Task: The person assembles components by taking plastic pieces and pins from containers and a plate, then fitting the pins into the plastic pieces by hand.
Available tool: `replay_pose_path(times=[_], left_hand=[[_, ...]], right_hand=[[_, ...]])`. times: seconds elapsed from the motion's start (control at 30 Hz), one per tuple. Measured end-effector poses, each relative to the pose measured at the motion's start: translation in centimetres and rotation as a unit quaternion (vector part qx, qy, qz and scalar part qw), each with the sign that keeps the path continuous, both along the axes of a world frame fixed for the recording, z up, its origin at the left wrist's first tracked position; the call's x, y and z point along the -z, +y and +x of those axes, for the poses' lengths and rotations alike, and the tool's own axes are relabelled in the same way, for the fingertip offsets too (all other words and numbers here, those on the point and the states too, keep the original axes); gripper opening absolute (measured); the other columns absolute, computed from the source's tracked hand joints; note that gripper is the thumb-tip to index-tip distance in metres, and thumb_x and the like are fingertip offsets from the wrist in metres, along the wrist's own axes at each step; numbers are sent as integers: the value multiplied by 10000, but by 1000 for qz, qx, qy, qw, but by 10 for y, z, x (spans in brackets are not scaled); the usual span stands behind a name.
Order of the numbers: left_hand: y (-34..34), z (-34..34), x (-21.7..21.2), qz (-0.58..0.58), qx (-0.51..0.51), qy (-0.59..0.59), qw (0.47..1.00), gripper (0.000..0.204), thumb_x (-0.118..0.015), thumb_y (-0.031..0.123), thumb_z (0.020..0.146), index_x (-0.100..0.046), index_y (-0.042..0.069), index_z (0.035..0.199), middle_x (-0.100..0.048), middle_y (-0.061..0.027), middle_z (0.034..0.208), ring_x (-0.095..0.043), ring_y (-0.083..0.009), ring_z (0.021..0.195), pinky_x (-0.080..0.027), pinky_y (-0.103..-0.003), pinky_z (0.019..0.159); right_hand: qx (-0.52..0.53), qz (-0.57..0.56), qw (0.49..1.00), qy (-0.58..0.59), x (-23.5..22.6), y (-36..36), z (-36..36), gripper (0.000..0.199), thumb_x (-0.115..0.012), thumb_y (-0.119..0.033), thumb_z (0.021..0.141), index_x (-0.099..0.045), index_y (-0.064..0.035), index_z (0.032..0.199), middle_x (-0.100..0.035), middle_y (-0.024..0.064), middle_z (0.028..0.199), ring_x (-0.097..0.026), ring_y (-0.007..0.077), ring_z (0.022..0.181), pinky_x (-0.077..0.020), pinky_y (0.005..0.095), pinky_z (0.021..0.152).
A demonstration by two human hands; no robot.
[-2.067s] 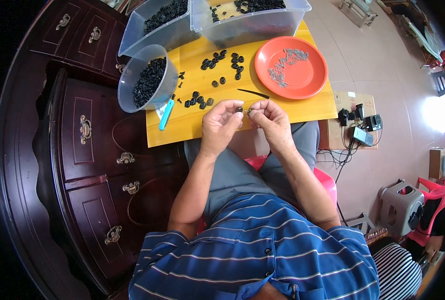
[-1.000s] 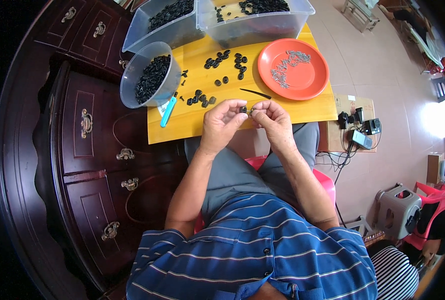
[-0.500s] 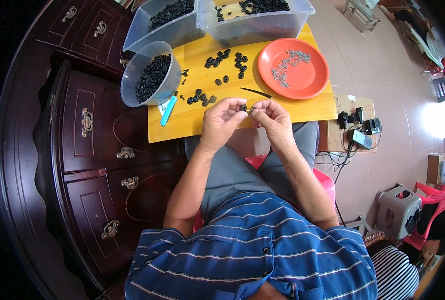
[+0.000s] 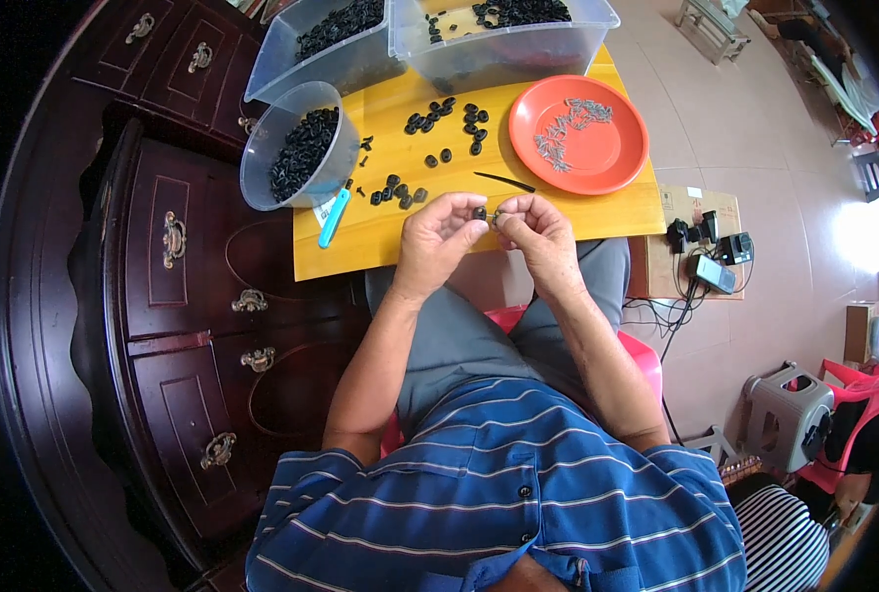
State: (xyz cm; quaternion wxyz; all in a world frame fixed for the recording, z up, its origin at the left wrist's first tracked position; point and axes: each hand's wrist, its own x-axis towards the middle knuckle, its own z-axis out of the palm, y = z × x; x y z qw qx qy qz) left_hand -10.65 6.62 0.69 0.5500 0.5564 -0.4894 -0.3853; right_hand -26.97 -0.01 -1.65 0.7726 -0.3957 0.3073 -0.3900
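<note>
Over the near edge of the yellow table (image 4: 331,252), my left hand (image 4: 437,242) pinches a small black plastic part (image 4: 480,212) between thumb and forefinger. Close beside it, my right hand (image 4: 538,237) is closed on a tiny piece at its fingertips, too small to name. Beyond my hands lies a thin black pointed tool (image 4: 504,182). Loose black parts (image 4: 429,118) stand in small groups on the table, with more black pieces (image 4: 397,191) to the left of my left hand. An orange plate (image 4: 523,148) holds many small silvery pins.
A round clear tub (image 4: 254,178) of black parts stands at the left, next to a turquoise cutter (image 4: 334,219). Two clear bins (image 4: 311,69) line the far edge. A cardboard box (image 4: 671,266) with black devices and cables sits to the right. Dark drawers (image 4: 163,257) border the left side.
</note>
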Motion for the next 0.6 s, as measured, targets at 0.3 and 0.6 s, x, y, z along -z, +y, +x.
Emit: replay_pose_path(times=[0.3,0.6], left_hand=[[0,-3,-2,-4,4,4,1000,290,-706,-23,911,-670,13,1196,-681,9,969,-639,-47,862,-534,-210,796],[-4,-3,-6,1,1,-81,997,254,-738,-29,863,-718,3,1114,-645,6,878,-600,-57,772,-516,-206,714]], right_hand=[[6,-2,1000,11,-2,1,1,106,-665,-31,918,-643,-14,1020,-657,-7,859,-598,50,752,-495,211,699],[-6,-16,1000,0,1,3,1,107,-669,-72,947,-651,-30,1044,-655,-11,846,-599,60,741,-485,218,700]])
